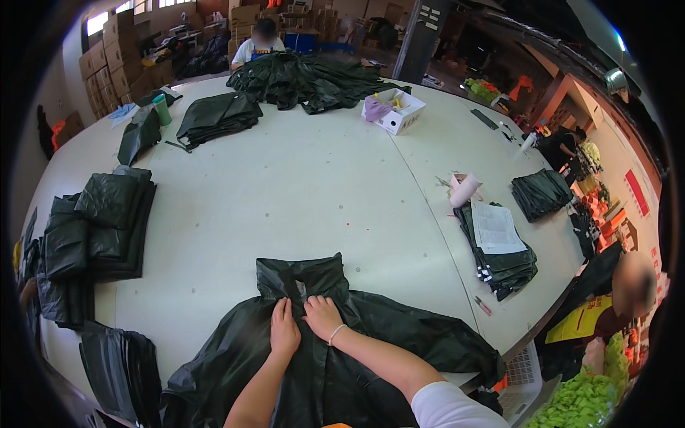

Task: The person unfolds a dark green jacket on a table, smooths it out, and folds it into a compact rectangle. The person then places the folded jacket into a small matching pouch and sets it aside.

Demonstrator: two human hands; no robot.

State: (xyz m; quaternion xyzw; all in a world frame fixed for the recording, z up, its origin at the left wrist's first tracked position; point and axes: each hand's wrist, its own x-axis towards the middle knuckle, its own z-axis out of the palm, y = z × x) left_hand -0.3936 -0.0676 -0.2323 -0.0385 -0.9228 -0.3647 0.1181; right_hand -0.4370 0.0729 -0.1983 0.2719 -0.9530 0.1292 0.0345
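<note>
A dark green raincoat [235, 335] lies spread on the table's near side, its collar [300, 274] standing up and its sleeves out to both sides. Just below the collar, my left hand [285, 329] holds the front edge, fingers pressed together on the fabric. Close beside it, my right hand [322, 317], with a pale bracelet at the wrist, has its fingers bent onto the other side of the front opening. A small light patch shows inside the neck. What lies under my fingertips is hidden.
Folded dark garments [107, 221] are piled at the left. At the right a paper sheet [494, 227] covers another stack, near a pink thread cone [466, 190] and small snips [483, 305]. A white box [404, 118] stands farther back. One person sits across the table [285, 192]; another is at the right.
</note>
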